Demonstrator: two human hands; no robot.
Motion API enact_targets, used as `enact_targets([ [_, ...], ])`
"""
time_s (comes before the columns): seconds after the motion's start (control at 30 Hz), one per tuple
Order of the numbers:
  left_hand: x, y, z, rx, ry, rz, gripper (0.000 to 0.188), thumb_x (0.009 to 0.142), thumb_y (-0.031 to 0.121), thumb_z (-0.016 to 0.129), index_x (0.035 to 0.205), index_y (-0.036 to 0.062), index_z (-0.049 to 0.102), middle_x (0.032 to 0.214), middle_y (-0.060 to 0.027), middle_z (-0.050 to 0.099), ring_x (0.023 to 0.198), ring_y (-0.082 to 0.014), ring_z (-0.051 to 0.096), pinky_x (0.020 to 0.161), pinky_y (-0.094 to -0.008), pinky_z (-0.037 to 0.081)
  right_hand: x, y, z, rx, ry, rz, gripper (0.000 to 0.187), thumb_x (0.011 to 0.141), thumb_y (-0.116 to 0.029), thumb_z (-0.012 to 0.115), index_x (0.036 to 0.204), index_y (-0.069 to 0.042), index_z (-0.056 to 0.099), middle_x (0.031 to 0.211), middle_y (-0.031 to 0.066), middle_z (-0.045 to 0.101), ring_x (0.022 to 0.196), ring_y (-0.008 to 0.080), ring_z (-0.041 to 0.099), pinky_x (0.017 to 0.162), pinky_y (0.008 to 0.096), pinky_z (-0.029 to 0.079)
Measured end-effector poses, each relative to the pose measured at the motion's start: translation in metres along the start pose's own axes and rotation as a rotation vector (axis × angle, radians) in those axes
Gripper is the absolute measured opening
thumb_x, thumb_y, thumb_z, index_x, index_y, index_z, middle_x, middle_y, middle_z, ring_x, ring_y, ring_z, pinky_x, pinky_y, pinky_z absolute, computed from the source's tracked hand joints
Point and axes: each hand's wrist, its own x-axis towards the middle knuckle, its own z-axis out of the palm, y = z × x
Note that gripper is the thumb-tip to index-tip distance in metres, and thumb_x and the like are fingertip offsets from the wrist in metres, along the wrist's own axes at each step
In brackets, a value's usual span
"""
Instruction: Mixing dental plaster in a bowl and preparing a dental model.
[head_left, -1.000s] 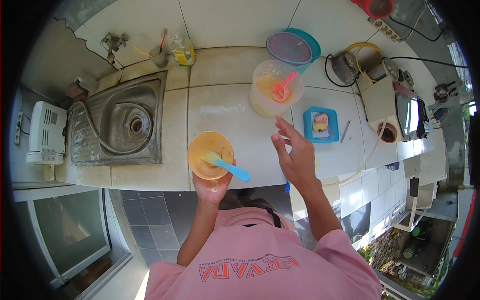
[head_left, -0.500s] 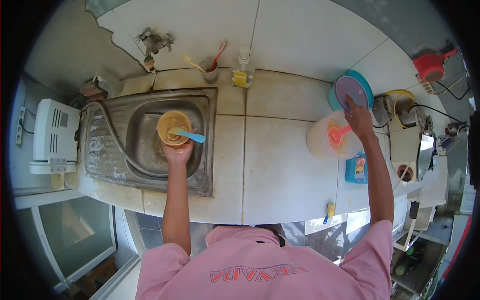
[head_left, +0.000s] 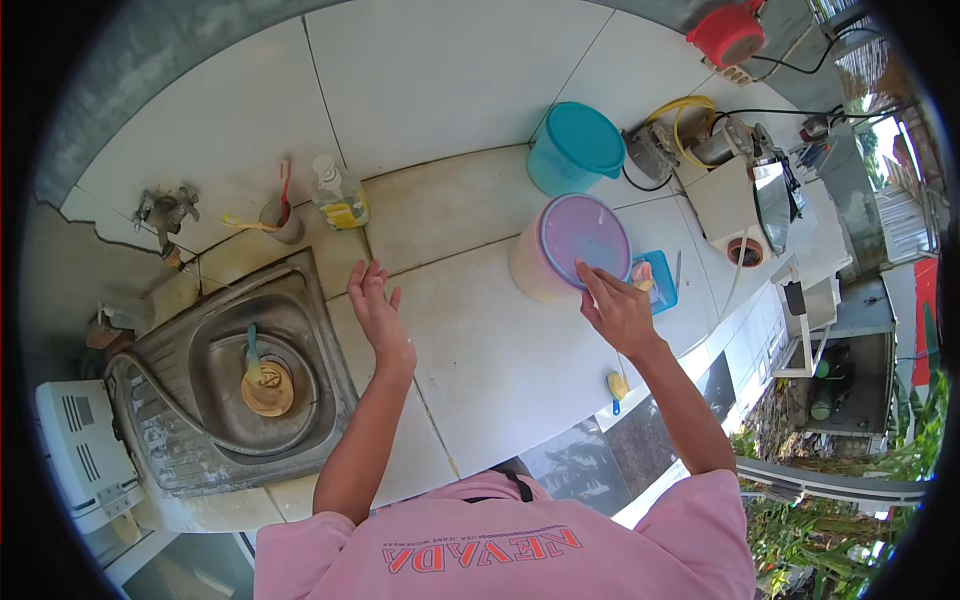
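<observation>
A purple lid (head_left: pixel 585 235) sits on a translucent round tub (head_left: pixel 535 265). My right hand (head_left: pixel 622 312) is at the lid's near edge, fingers stretched out and the fingertips touching or just above the rim; nothing shows in its grasp. To the right of the sink my left hand (head_left: pixel 382 318) hovers over the counter, open and empty with its fingers up. Inside the metal sink (head_left: pixel 325 350) is a yellowish bowl (head_left: pixel 268 398), its contents brownish and smeared. A light blue spatula (head_left: pixel 253 350) leans in that bowl.
Behind the tub stands a turquoise lidded container (head_left: pixel 575 150). A blue tray (head_left: pixel 655 280) lies beside the tub, and a small brush (head_left: pixel 617 385) is near the counter's front edge. A soap pump bottle (head_left: pixel 340 195) and a toothbrush cup (head_left: pixel 283 222) stand by the wall.
The bowl with its spatula has gone from my left hand into the sink. The purple lid now covers the tub, hiding the pink scoop inside. My view has turned to the right.
</observation>
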Motion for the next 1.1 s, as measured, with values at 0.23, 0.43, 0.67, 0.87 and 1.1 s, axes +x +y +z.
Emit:
enact_targets([
  [0.23,-0.024,-0.045,0.117,0.376,-0.555,0.12,0.039,0.096,0.021,0.047,0.131,0.0024,0.044,0.127,-0.0116,0.053,0.115,-0.0205,0.051,0.1,-0.0344,0.036,-0.004,-0.009,0.02,0.099,0.114,0.046,0.048,0.077,-0.007,0.068,0.124,-0.006,0.058,0.095,0.0117,0.07,0.086,0.0222,0.069,0.07,0.0318,0.056],
  [0.43,-0.021,-0.051,0.164,0.894,-0.544,0.688,0.05,0.095,0.02,0.051,0.138,-0.0021,0.037,0.138,-0.0203,0.043,0.128,-0.0335,0.041,0.105,-0.0468,0.034,0.01,0.019,0.018,0.389,0.28,0.317,0.039,0.089,-0.019,0.063,0.123,-0.003,0.056,0.098,0.0163,0.069,0.094,0.0298,0.067,0.076,0.0366,0.054],
  [0.67,-0.025,-0.064,0.198,1.579,-0.667,1.035,0.062,0.093,0.028,0.048,0.146,0.0019,0.029,0.152,-0.0175,0.027,0.142,-0.0405,0.016,0.109,-0.0642,0.018,0.065,0.111,0.093,0.609,-0.175,0.979,0.069,0.094,-0.058,0.04,0.127,0.001,0.054,0.106,0.0244,0.066,0.104,0.0403,0.062,0.091,0.0448,0.047],
  [0.87,-0.023,-0.056,0.198,1.584,-0.713,0.991,0.065,0.091,0.03,0.049,0.146,0.0016,0.029,0.153,-0.0162,0.027,0.143,-0.0361,0.02,0.11,-0.0622,0.018,0.075,0.113,0.077,0.633,-0.241,0.887,0.075,0.088,-0.064,0.045,0.126,-0.001,0.055,0.096,0.0242,0.068,0.103,0.0386,0.063,0.091,0.0438,0.047],
  [1.1,-0.014,-0.065,0.178,1.255,-0.623,0.943,0.062,0.091,0.019,0.047,0.146,0.0002,0.026,0.15,-0.0192,0.03,0.142,-0.0368,0.022,0.112,-0.0602,0.013,0.073,0.051,0.006,0.295,0.139,0.624,0.064,0.1,-0.045,0.033,0.152,-0.011,0.016,0.155,0.0199,0.016,0.145,0.0395,0.007,0.113,0.0569,0.013],
])
